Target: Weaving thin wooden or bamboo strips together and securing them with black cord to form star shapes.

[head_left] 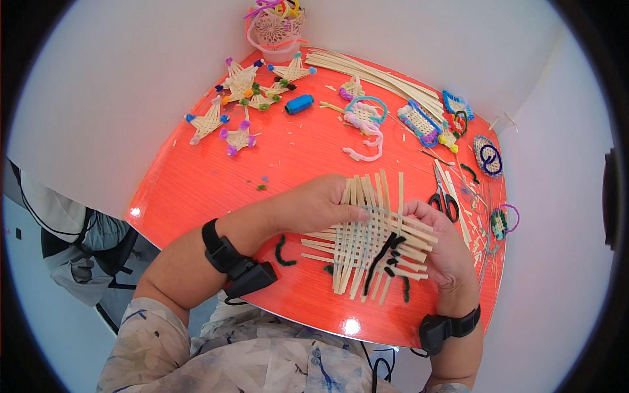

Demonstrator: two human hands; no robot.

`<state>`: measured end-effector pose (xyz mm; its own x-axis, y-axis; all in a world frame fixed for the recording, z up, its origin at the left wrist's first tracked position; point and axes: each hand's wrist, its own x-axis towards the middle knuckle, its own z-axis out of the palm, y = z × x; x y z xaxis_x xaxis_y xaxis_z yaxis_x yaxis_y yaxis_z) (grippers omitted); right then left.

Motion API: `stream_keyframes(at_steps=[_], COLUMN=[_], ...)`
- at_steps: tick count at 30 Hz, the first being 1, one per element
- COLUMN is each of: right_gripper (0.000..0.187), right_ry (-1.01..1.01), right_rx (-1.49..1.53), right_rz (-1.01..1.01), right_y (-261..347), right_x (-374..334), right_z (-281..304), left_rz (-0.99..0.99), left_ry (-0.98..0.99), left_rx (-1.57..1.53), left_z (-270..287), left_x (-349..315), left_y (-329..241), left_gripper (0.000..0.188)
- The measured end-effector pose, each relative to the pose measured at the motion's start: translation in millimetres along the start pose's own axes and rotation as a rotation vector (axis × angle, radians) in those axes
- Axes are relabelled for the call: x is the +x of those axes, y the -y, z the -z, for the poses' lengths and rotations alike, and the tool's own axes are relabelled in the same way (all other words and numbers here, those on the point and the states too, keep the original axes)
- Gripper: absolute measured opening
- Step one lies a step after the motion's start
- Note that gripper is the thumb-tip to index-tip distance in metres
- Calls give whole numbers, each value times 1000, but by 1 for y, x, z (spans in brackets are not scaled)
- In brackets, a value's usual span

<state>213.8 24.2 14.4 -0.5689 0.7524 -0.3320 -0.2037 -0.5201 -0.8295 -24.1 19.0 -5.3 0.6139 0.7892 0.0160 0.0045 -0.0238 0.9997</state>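
Between my two hands is a square mat woven from pale bamboo strips, its loose strip ends sticking out on all sides. My left hand grips its upper left part, thumb lying on top of the weave. At the right side, my right hand holds the strip ends, with some fingers hidden behind them. A bent black pipe cleaner lies over the mat's lower right area, with short black bits beside it. On the table nearby are a dark green pipe cleaner piece and another green piece.
Star-shaped woven pieces with coloured tips lie far left, near a blue thread spool. A white basket stands behind them. Long bamboo strips line the back. Scissors and scraps lie right, by small woven ornaments.
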Motion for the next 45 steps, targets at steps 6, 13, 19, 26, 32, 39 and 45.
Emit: stream_keyframes(at_steps=[6, 13, 19, 26, 32, 39, 45], right_gripper=[6, 6, 21, 35, 33, 30, 29], right_ry=[-18, 28, -610, -397, -330, -391, -412], right_rx=[-128, -226, -906, -1794, -1694, -1858, -1920], right_rz=[11, 51, 1032, 1181, 1131, 1107, 1143], right_y=[-1, 0, 2, 11, 11, 4, -2], right_x=[-1, 3, 2, -8, -11, -2, 4], right_z=[3, 7, -1, -21, -27, -26, -30], left_rz=[44, 51, 71, 111, 77, 82, -11], left_ry=[-16, -51, -258, -349, -394, -379, -387], left_rx=[-104, -76, -127, -4, -13, 38, 107], left_z=[2, 4, 1, -6, -9, -15, -20], left_x=[1, 0, 2, 3, 8, 6, 5], left_y=[-3, 0, -4, 2, 11, -4, -1], left_gripper=[18, 20, 22, 21, 21, 21, 21])
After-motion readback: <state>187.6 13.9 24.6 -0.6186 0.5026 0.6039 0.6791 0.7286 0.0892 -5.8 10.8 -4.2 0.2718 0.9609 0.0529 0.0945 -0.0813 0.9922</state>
